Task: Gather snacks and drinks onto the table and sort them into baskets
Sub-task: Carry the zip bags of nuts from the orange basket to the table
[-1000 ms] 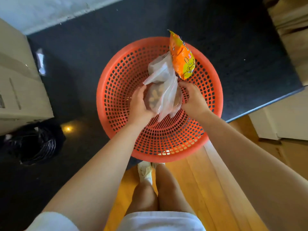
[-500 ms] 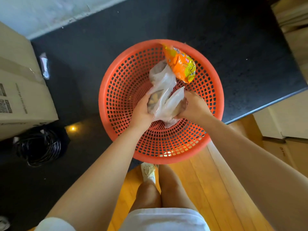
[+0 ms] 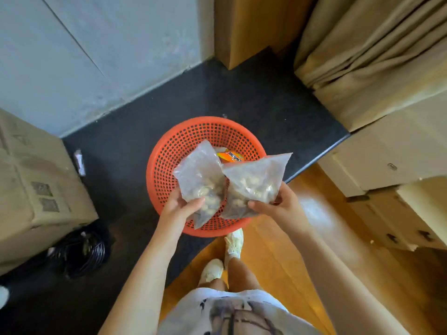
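Note:
A round orange mesh basket [image 3: 169, 151] sits on a dark floor slab below me. Over it, my left hand [image 3: 180, 206] grips a clear plastic bag of pale nuts [image 3: 200, 175] by its lower end. My right hand [image 3: 278, 205] holds a second clear bag of nuts [image 3: 256, 180] the same way, to the right of the first. Both bags are lifted above the basket's near half. An orange snack packet [image 3: 229, 156] lies inside the basket, mostly hidden behind the bags.
A cardboard box [image 3: 36, 189] stands at the left with a coil of black cable [image 3: 79, 250] at its foot. Beige curtains [image 3: 375, 52] and cream drawers [image 3: 387, 160] fill the right. Wooden floor [image 3: 278, 257] lies under my feet.
I have stood up, so the basket looks smaller and lower. The bunched plastic has been lifted out and separated into two bags, one in each hand. The orange packet stays in the basket.

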Tool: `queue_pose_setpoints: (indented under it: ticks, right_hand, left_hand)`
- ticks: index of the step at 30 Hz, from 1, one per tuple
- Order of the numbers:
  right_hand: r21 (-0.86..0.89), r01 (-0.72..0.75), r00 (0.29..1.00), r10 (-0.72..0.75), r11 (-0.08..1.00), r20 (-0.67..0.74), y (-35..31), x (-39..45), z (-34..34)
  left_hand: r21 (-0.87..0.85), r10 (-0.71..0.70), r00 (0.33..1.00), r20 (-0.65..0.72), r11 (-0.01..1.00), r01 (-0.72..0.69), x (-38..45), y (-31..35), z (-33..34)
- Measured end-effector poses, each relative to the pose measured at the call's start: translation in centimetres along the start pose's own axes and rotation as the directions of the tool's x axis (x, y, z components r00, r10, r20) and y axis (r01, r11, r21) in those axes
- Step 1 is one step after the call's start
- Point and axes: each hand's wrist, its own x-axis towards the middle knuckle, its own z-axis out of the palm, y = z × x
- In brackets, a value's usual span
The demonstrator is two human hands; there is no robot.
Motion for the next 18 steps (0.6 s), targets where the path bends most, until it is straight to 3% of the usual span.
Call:
queue_pose_setpoints:
  ticks: [6, 12, 15, 18]
  right_hand:
    - [0.382, 0.102, 0.971, -0.009, 0.918, -0.238, -2.2, -9.8, 0.0]
    - [0.583, 0.277, 0.836, 0.107, 0.764, -0.538, -0.6, -19.0, -0.5]
    - [0.614, 0.345, 0.764, 0.168, 0.71, -0.623, 0.9, -23.6, -1.3]
    - [0.593, 0.425, 0.676, 0.195, 0.684, -0.711, 2.7, -28.7, -2.4]
  left_hand:
    - [-0.123, 0.051, 0.976, 0.21, 0.992, -0.025, -5.8, 4.6, 1.5]
    - [-0.187, -0.033, 0.896, 0.442, 0.974, 0.128, -10.1, 5.7, 4.2]
    - [-0.101, -0.105, 0.843, 0.528, 0.978, 0.185, -11.9, 5.7, 6.6]
    - [0.069, -0.123, 0.765, 0.632, 0.992, 0.102, -14.0, 5.2, 9.8]
